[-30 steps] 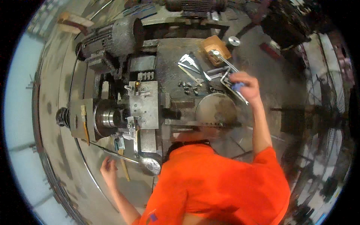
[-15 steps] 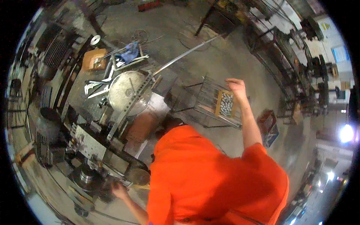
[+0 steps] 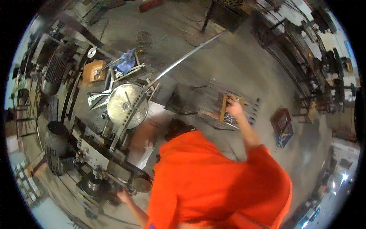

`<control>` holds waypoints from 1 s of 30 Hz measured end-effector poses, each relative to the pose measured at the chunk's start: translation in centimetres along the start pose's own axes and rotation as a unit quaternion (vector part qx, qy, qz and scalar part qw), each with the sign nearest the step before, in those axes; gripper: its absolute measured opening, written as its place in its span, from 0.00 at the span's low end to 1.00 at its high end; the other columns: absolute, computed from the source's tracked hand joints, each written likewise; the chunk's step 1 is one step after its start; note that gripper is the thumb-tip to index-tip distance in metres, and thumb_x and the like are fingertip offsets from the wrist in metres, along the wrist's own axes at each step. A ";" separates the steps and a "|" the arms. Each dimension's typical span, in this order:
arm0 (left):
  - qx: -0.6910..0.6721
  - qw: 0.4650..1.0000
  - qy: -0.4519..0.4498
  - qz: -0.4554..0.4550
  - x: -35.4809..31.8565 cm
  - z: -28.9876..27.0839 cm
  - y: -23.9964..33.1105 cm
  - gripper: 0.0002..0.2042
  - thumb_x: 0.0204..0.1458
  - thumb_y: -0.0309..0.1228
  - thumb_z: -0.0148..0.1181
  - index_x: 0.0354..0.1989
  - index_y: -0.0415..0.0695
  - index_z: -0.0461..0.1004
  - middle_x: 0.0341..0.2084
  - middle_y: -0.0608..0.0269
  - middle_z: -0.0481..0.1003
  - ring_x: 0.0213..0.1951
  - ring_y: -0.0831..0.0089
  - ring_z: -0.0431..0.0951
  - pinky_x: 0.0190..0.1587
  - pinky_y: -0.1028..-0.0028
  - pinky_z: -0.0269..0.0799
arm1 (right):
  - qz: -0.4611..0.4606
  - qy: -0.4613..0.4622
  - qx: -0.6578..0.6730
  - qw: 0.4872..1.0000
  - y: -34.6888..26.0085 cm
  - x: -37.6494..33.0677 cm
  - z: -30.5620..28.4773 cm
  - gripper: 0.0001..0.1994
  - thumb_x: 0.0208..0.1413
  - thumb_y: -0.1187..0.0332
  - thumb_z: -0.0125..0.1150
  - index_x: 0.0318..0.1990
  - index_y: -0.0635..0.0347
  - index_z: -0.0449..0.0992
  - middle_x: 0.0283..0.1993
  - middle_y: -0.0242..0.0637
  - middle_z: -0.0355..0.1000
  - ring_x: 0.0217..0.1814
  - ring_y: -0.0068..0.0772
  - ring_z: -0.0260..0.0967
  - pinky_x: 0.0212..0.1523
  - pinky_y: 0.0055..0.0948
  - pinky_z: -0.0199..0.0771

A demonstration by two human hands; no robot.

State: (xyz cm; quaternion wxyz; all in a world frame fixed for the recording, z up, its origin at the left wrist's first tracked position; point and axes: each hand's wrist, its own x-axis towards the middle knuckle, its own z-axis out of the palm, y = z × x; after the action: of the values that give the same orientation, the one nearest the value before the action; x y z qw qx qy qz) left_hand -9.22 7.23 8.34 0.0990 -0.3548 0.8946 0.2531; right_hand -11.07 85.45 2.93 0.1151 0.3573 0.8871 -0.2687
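My right hand (image 3: 235, 108) is over a shallow yellow-edged box (image 3: 222, 108) of small shiny metal pieces (image 3: 230, 119), its fingers down among them. Whether those fingers have closed on a piece is hidden. The box sits on a metal rack (image 3: 207, 103) to my right. At the lower left, my left hand (image 3: 123, 195) is beside the working end of a dark machine, close to a round metal fixture (image 3: 93, 184). The left fingers are small and blurred, so their grip cannot be made out.
A large round metal disc (image 3: 124, 105) with a perforated bar (image 3: 131, 108) across it stands ahead, and a long metal rod (image 3: 187, 56) reaches away from it. Beyond lie a cardboard box (image 3: 94, 72) and a blue cloth (image 3: 127, 62). A red-brown crate (image 3: 281, 121) is at the right.
My right hand has come down from beyond the box's far edge onto the metal pieces. The left hand stays by the machine. My view has shifted slightly.
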 end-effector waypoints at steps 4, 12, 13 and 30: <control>0.131 0.989 0.068 0.016 -2.6 1.0 5.8 0.23 0.38 0.41 0.58 0.43 0.41 0.71 0.38 0.54 0.74 0.39 0.56 0.73 0.44 0.63 0.66 | -0.106 0.022 -0.162 0.981 -2.0 -2.4 -3.0 0.27 0.35 0.59 0.62 0.47 0.57 0.71 0.60 0.42 0.57 0.60 0.49 0.54 0.56 0.39 0.60; 0.153 0.977 0.142 -0.038 -3.1 0.6 7.0 0.13 0.40 0.37 0.56 0.34 0.48 0.77 0.27 0.55 0.77 0.34 0.58 0.77 0.36 0.66 0.71 | -0.127 -0.041 -0.031 0.991 1.6 -0.5 -1.0 0.27 0.28 0.69 0.61 0.45 0.63 0.71 0.59 0.52 0.56 0.59 0.52 0.55 0.58 0.37 0.58; 0.131 0.982 0.128 -0.037 -3.0 0.8 7.4 0.13 0.40 0.37 0.56 0.34 0.49 0.77 0.28 0.55 0.77 0.34 0.58 0.77 0.36 0.66 0.71 | -0.146 -0.043 -0.037 0.988 3.4 0.2 -0.6 0.27 0.28 0.68 0.60 0.45 0.64 0.71 0.58 0.53 0.57 0.59 0.53 0.54 0.57 0.38 0.58; 0.033 0.982 0.182 0.032 -2.7 1.7 5.5 0.10 0.39 0.36 0.54 0.31 0.52 0.78 0.26 0.60 0.77 0.33 0.60 0.76 0.37 0.65 0.71 | -0.192 0.037 -0.134 0.972 3.8 0.7 0.2 0.27 0.31 0.63 0.64 0.46 0.56 0.72 0.60 0.48 0.56 0.60 0.46 0.55 0.57 0.36 0.59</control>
State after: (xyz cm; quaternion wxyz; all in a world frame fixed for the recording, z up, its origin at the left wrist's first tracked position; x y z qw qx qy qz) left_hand -11.03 13.10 9.97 -0.0622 -0.3628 0.9163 0.1578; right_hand -8.95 87.98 1.01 0.0758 0.1716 0.9706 -0.1506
